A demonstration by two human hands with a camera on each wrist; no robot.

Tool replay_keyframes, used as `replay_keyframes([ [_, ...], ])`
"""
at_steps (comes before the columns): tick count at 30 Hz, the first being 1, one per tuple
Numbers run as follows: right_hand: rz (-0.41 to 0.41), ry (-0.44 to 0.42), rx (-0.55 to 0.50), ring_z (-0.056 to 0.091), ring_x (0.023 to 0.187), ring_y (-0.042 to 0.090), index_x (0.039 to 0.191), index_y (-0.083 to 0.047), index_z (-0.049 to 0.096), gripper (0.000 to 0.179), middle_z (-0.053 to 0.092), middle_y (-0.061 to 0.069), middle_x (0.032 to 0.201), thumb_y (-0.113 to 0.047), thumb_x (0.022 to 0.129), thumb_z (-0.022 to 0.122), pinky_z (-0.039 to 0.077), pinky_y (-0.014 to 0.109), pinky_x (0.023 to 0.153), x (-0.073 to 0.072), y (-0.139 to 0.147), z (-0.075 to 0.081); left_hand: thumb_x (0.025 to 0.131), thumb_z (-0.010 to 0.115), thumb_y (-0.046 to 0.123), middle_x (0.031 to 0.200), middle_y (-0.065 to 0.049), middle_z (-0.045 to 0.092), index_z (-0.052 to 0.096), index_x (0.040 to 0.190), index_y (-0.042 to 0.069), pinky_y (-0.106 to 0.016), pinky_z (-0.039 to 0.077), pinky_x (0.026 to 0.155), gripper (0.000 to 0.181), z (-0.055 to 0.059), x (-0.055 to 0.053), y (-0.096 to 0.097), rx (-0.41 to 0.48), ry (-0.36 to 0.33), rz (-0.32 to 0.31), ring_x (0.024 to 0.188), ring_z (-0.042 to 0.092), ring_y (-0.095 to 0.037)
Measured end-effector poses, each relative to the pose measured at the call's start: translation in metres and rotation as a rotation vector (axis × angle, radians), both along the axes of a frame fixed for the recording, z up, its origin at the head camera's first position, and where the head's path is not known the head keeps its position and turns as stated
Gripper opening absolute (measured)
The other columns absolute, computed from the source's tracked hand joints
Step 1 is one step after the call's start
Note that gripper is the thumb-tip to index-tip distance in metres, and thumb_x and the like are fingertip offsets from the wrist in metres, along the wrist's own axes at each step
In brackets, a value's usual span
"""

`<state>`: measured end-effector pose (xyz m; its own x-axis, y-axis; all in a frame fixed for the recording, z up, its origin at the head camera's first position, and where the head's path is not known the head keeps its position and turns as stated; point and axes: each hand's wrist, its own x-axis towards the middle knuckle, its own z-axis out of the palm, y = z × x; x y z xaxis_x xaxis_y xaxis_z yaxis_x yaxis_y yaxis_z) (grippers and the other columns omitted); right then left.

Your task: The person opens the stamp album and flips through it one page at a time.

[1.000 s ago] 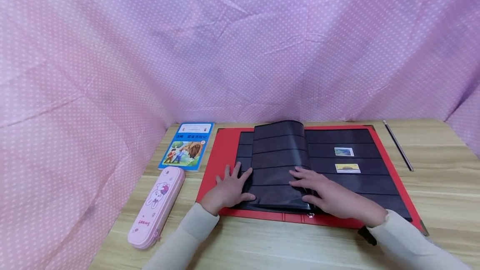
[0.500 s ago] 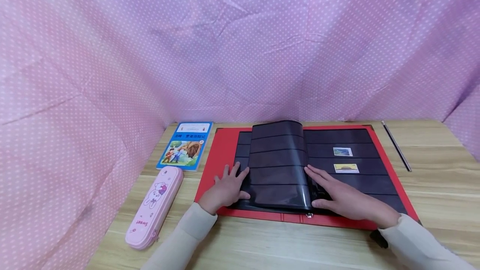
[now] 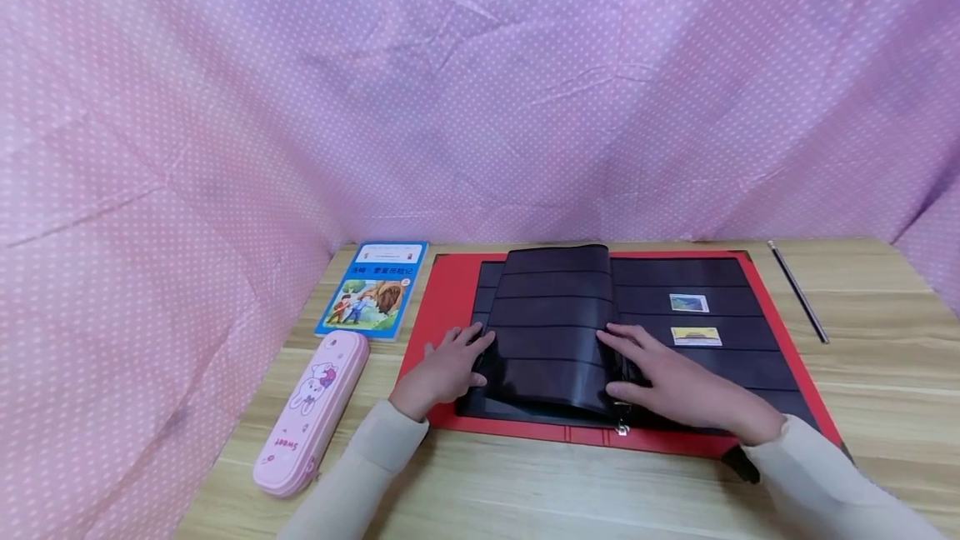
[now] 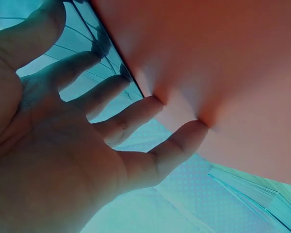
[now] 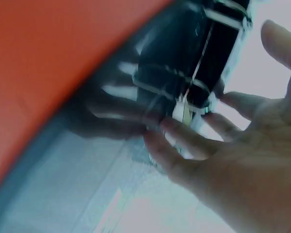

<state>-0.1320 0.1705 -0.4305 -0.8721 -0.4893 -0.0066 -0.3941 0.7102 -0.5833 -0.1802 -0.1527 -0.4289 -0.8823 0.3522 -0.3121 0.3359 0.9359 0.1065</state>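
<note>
A red stamp album (image 3: 442,298) lies open on the table, with black strip-pocket pages. One black page (image 3: 555,340) bows up near the spine and lies over the left side; its lower edge stands slightly raised. My left hand (image 3: 446,367) rests at that page's left edge, fingers spread. In the left wrist view, fingertips of the left hand (image 4: 72,141) touch the red cover (image 4: 208,58) and the black sheet. My right hand (image 3: 671,382) lies by the spine, fingertips on the page's bowed side. The right wrist view shows metal binder rings (image 5: 186,114) beside the fingers.
Two stamps, one blue-green (image 3: 688,302) and one yellow (image 3: 697,336), sit in the right page. Left of the album lie a blue picture-cover book (image 3: 366,298) and a pink pencil case (image 3: 311,415). A dark pencil (image 3: 798,294) lies at the right. A pink dotted cloth (image 3: 480,107) hangs behind.
My right hand slid right off the bowed page to the spine, then slightly back left. The page's lower left part shifted left and its lower edge lifted. My left hand moved slightly left.
</note>
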Motion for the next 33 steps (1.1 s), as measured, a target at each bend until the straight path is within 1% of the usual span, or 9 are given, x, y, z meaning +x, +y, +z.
replay_keyframes([
  [3,-0.043,0.0,-0.014,0.041,0.126,0.035,0.15,-0.014,0.028,0.071,0.025,0.014,0.149,-0.044,0.093,0.057,0.042,0.052,0.094,-0.014,0.005,0.001,0.086,0.069,0.033,0.154,-0.006,0.024,0.034,0.148,0.024,-0.067,0.024,0.099,0.072,0.001,0.0,0.001,0.009,-0.005,0.001,0.137,0.022,-0.035],
  [7,-0.081,-0.037,0.018,0.03,0.132,0.041,0.151,-0.008,0.02,0.077,0.018,0.02,0.152,-0.042,0.093,0.057,0.033,0.058,0.099,-0.034,0.009,0.002,0.085,0.07,0.032,0.153,-0.006,0.024,0.035,0.148,0.024,-0.067,0.024,0.099,0.072,0.003,0.001,0.001,0.018,-0.008,0.005,0.137,0.022,-0.035],
  [11,-0.088,-0.081,0.046,0.025,0.134,0.043,0.152,-0.008,0.016,0.082,0.015,0.02,0.154,-0.045,0.092,0.058,0.03,0.061,0.1,-0.043,0.008,0.002,0.083,0.072,0.031,0.153,-0.007,0.026,0.037,0.147,0.023,-0.068,0.024,0.099,0.073,0.003,0.001,0.0,0.037,-0.008,0.008,0.136,0.023,-0.035],
  [15,-0.102,-0.076,0.062,0.029,0.132,0.043,0.152,-0.012,0.016,0.082,0.014,0.018,0.154,-0.048,0.091,0.058,0.033,0.061,0.098,-0.045,0.005,0.0,0.081,0.075,0.029,0.153,-0.007,0.026,0.039,0.146,0.022,-0.068,0.022,0.1,0.074,0.003,0.001,-0.004,0.074,-0.014,0.016,0.137,0.023,-0.035],
  [19,-0.11,-0.052,0.078,0.034,0.13,0.042,0.152,-0.013,0.02,0.081,0.016,0.015,0.154,-0.048,0.09,0.059,0.036,0.059,0.096,-0.047,0.001,0.0,0.08,0.077,0.029,0.153,-0.007,0.025,0.04,0.145,0.02,-0.069,0.021,0.1,0.075,0.002,0.001,-0.008,0.107,-0.021,0.003,0.137,0.022,-0.034],
  [22,-0.092,-0.014,0.094,0.033,0.129,0.046,0.15,-0.011,0.027,0.076,0.019,0.015,0.153,-0.043,0.09,0.062,0.033,0.062,0.096,-0.048,-0.003,0.0,0.076,0.08,0.028,0.152,-0.009,0.025,0.044,0.139,0.016,-0.068,0.022,0.099,0.073,0.001,0.001,-0.013,0.118,-0.026,-0.02,0.138,0.021,-0.033],
  [26,-0.065,0.018,0.114,0.028,0.127,0.055,0.147,-0.01,0.034,0.069,0.021,0.016,0.152,-0.038,0.091,0.063,0.027,0.069,0.095,-0.049,-0.008,0.001,0.072,0.083,0.026,0.151,-0.01,0.025,0.046,0.131,0.015,-0.066,0.025,0.1,0.071,0.001,0.002,-0.017,0.134,-0.046,-0.027,0.138,0.02,-0.032],
  [29,-0.068,-0.003,0.085,0.028,0.129,0.052,0.147,-0.012,0.034,0.066,0.02,0.015,0.152,-0.037,0.092,0.061,0.029,0.068,0.096,-0.048,-0.006,0.002,0.071,0.083,0.027,0.152,-0.012,0.022,0.044,0.136,0.016,-0.06,0.03,0.101,0.076,0.002,0.004,-0.017,0.13,-0.068,-0.02,0.138,0.021,-0.033],
  [33,-0.088,-0.006,0.041,0.028,0.131,0.046,0.147,-0.012,0.034,0.065,0.021,0.018,0.151,-0.039,0.094,0.058,0.032,0.064,0.096,-0.039,0.009,0.002,0.072,0.083,0.027,0.154,-0.014,0.018,0.039,0.144,0.019,-0.05,0.042,0.096,0.085,0.005,0.006,-0.016,0.114,-0.089,-0.01,0.137,0.024,-0.034],
])
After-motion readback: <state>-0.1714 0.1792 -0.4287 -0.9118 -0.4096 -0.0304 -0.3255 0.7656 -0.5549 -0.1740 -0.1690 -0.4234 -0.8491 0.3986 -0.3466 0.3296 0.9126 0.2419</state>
